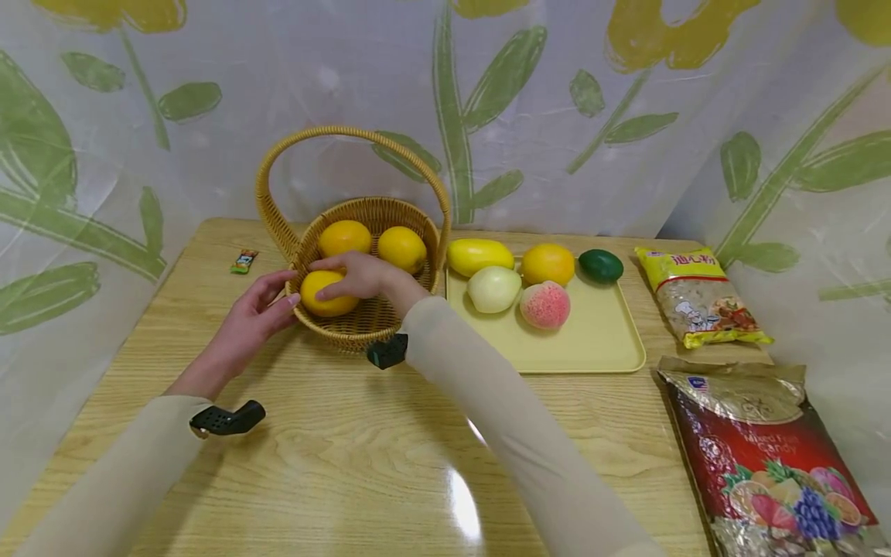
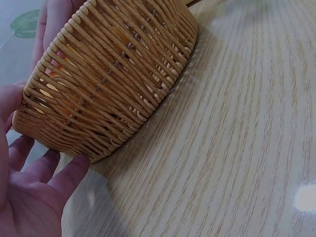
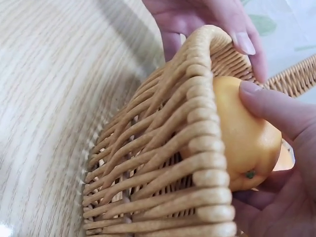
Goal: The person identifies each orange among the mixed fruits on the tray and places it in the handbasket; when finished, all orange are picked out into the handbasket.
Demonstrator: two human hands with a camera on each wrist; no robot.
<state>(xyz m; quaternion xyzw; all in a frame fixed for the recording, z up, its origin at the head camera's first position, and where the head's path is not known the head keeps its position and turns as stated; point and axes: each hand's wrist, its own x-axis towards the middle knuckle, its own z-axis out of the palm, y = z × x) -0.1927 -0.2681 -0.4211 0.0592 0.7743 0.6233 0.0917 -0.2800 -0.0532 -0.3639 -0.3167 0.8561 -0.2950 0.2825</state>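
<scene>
A wicker basket (image 1: 353, 334) with a tall arched handle stands on the table, holding several orange fruits. My right hand (image 1: 362, 277) reaches inside and grips the nearest orange (image 1: 322, 297), its thumb on one side and fingers round the other, as the right wrist view shows with the orange (image 3: 247, 136) just inside the rim. Two more oranges, one at the back (image 1: 344, 237) and one at the right (image 1: 402, 249), lie in the basket. My left hand (image 1: 254, 317) holds the basket's left rim, thumb at the edge and fingers (image 2: 69, 177) against the woven outer side.
Right of the basket, a yellow tray (image 1: 585, 348) carries a yellow mango-like fruit (image 1: 480, 256), an orange (image 1: 547, 264), a pale round fruit (image 1: 494, 289), a peach (image 1: 546, 305) and a dark green fruit (image 1: 601, 266). Two packaged bags (image 1: 706, 298) (image 1: 773, 449) lie farther right; a small candy packet (image 1: 244, 261) lies left.
</scene>
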